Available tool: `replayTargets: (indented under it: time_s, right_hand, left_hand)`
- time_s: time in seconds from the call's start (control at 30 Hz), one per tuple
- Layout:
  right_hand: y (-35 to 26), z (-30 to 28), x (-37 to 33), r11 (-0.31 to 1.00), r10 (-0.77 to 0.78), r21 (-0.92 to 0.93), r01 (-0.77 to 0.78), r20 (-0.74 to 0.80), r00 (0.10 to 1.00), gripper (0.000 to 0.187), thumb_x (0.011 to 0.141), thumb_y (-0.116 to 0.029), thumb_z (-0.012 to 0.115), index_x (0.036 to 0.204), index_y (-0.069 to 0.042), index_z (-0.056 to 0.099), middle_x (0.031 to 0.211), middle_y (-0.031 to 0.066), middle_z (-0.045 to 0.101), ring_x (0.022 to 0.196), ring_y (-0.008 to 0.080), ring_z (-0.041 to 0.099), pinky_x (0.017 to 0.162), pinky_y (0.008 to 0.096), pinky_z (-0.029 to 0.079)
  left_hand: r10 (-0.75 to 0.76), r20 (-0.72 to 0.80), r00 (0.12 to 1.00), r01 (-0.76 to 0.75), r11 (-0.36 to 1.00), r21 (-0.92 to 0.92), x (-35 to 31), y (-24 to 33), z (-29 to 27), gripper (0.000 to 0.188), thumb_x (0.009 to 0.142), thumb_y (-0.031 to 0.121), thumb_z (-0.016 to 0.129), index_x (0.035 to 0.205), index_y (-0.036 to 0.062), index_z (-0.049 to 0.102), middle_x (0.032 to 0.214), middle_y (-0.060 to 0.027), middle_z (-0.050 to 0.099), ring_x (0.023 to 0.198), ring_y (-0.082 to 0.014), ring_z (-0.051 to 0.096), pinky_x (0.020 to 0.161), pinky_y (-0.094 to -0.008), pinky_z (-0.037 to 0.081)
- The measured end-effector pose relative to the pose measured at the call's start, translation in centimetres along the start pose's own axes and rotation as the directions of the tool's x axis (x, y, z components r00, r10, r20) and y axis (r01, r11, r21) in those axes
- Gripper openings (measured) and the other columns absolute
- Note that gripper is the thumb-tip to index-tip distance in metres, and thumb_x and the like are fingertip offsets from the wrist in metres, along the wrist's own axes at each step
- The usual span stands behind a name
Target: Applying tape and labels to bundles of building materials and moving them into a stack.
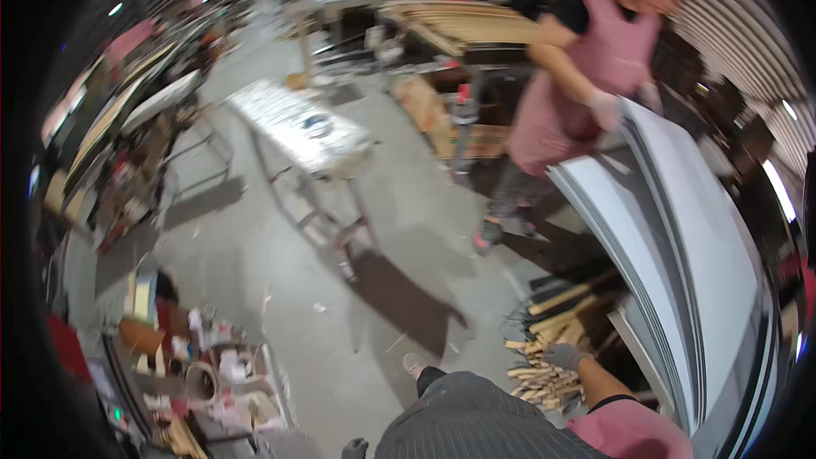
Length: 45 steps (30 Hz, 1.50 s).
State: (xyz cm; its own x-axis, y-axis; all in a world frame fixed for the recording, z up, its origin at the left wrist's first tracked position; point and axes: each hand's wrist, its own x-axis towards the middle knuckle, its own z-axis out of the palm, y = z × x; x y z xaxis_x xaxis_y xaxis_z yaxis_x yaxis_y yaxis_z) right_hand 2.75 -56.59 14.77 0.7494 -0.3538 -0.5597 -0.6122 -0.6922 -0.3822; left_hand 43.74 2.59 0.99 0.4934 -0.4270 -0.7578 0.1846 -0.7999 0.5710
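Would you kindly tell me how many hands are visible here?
4: the person's left hand at the lower edge, right hand at the wooden strips; a co-worker's nearer hand at the pale panels, their farther hand beyond it. Background blur may hide others.

A workshop, shown by large stacked panels (pixel 718 246), wood pieces (pixel 531 382), a silvery-topped stand (pixel 276 123) and corrugated wall (pixel 739 30)

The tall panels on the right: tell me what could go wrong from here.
The panels stand on edge, fanned apart, with a co-worker's gloved hand at the upper corner; they might slip or tip over.

The wearer's right hand is low by the wood strips, close beside the panels, so it could get pinched if they shift.

Those strips lie in a loose, jumbled pile, so a foot could catch on them.
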Motion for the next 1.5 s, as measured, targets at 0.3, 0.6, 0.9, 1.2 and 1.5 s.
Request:
replayTargets:
  time_s: [0.3, 0.6, 0.9, 1.2, 1.5]
  right_hand:
    - [-23.2, -16.8, 32.8, 0.997, -0.079, 0.020, 0.076, 0.228, 0.970, 0.053, 0.085, -0.041, 0.060, 0.119, 0.000, 0.061, 0.117, 0.0197, 0.064, 0.109, 0.0322, 0.061, 0.095, 0.0356, 0.046]
    - [-40.1, -21.5, 54.7, 0.972, -0.111, 0.228, 0.064, 0.200, 0.974, 0.043, 0.088, -0.035, 0.059, 0.117, -0.002, 0.063, 0.113, 0.0182, 0.066, 0.111, 0.0286, 0.061, 0.094, 0.0352, 0.046]
    - [-51.0, -27.4, 71.1, 0.995, -0.103, 0.047, 0.092, 0.429, 0.898, 0.031, 0.088, -0.023, 0.054, 0.105, 0.000, 0.067, 0.093, 0.0086, 0.070, 0.079, 0.0267, 0.061, 0.078, 0.0407, 0.048]
    - [-81.8, -44.1, 107.0, 0.989, -0.139, 0.108, 0.105, 0.383, 0.913, 0.031, 0.089, -0.022, 0.055, 0.107, 0.002, 0.065, 0.100, 0.0122, 0.069, 0.089, 0.0281, 0.062, 0.083, 0.0388, 0.048]
    - [-113.4, -60.5, 136.0, 0.682, -0.730, 0.050, 0.730, -0.028, 0.683, 0.033, 0.087, -0.016, 0.063, 0.112, 0.005, 0.061, 0.107, 0.0170, 0.066, 0.095, 0.0231, 0.062, 0.082, 0.0319, 0.049]
  left_hand:
    - [-0.130, -0.339, 0.932, 0.009, 0.942, -0.335, -3.8, 18.7, -12.6, 0.047, 0.089, 0.036, 0.062, 0.121, 0.0023, 0.061, 0.112, -0.0162, 0.067, 0.102, -0.0216, 0.064, 0.086, -0.0312, 0.050]
    - [-0.026, -0.208, 0.978, 0.070, 0.975, 0.210, 10.3, 13.3, -29.0, 0.036, 0.098, 0.032, 0.043, 0.116, 0.0082, 0.063, 0.118, -0.0161, 0.063, 0.108, -0.0323, 0.059, 0.093, -0.0391, 0.048]
    - [0.220, -0.297, 0.929, -0.205, 0.975, 0.083, 31.3, 32.0, -60.9, 0.049, 0.093, 0.042, 0.049, 0.124, 0.0052, 0.058, 0.121, -0.0205, 0.060, 0.111, -0.0316, 0.059, 0.094, -0.0387, 0.045]
    - [0.014, -0.355, 0.935, 0.041, 0.988, 0.148, 44.1, 36.4, -79.5, 0.042, 0.084, 0.039, 0.057, 0.114, 0.0100, 0.063, 0.110, -0.0212, 0.064, 0.103, -0.0353, 0.061, 0.091, -0.0415, 0.047]
    - [-0.130, -0.411, 0.902, 0.147, 0.989, 0.010, 47.7, 28.2, -89.1, 0.033, 0.091, 0.029, 0.049, 0.114, 0.0084, 0.062, 0.104, -0.0196, 0.065, 0.094, -0.0297, 0.064, 0.087, -0.0394, 0.050]
